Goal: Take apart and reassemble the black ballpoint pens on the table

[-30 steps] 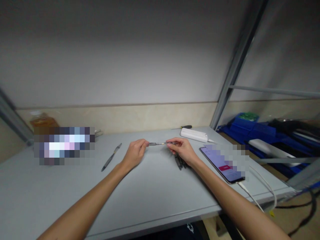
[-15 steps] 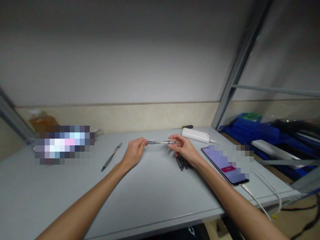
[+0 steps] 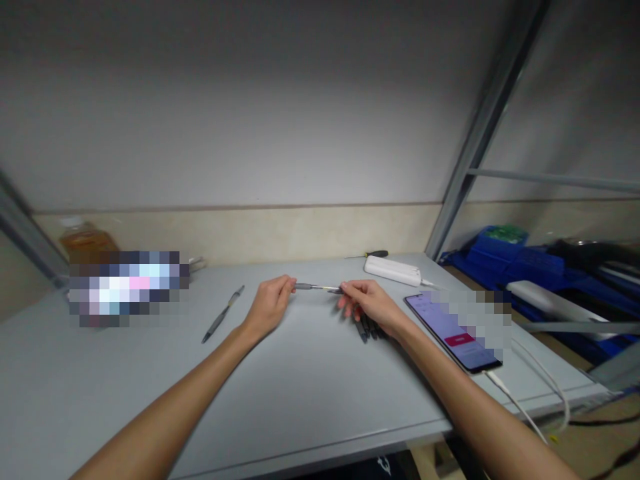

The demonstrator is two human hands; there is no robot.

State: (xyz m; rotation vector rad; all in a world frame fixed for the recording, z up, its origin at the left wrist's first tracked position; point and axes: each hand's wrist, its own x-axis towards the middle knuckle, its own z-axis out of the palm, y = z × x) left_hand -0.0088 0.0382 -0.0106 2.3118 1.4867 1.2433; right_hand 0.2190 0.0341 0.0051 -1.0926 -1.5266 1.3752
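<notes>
My left hand (image 3: 273, 305) is closed in a pinch on the grey end of a pen (image 3: 304, 287), held level just above the table. A thin, shiny length, which looks like the bare refill, runs from that grey part toward my right hand (image 3: 371, 301). There my right thumb and fingertips pinch a dark piece at the pen's other end, while the lower fingers hang loosely below it. Several dark pens (image 3: 362, 331) lie together on the table beneath my right hand, partly covered by it. One more grey pen (image 3: 223, 315) lies slanted on the tabletop left of my left hand.
A phone (image 3: 450, 333) with a white cable lies to the right. Behind it are a white device (image 3: 393, 271) and a screwdriver (image 3: 376, 254). At the left back stand a blurred-out lit screen (image 3: 127, 290) and a bottle (image 3: 87, 237). A metal post (image 3: 480, 147) rises at the right.
My right fingers, spread higher around the pen's right end before, have come down and closed in a pinch on it. My left hand stays in place with its end of the pen.
</notes>
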